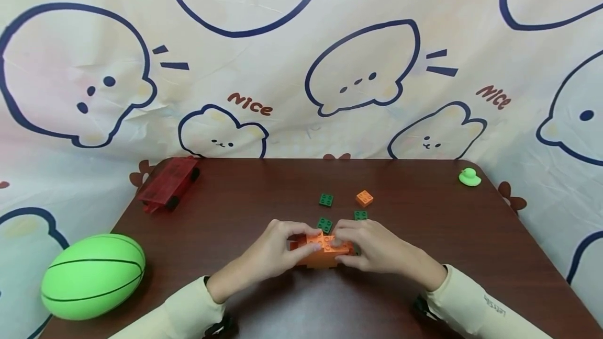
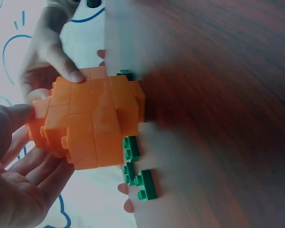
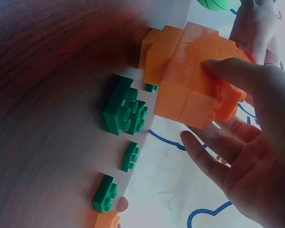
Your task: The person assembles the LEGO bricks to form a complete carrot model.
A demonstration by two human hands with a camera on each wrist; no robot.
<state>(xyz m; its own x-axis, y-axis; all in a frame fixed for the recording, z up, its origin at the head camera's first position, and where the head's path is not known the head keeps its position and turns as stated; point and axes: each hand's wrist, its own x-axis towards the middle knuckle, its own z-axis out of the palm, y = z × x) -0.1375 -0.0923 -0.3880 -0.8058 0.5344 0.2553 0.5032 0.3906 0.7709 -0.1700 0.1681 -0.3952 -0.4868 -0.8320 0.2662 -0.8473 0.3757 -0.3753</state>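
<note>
Watching remotely, I see the left hand pinch one end of the orange block stack; the right hand grips the other; it's between them, around the middle of the table; green bricks lie beyond, near an orange brick.

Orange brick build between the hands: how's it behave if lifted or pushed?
The orange brick build is probably stiff, given its blocky, flat faces. Visible seams suggest it could split if twisted. Its layers step inward toward the table, so a high push may tip it.
</note>
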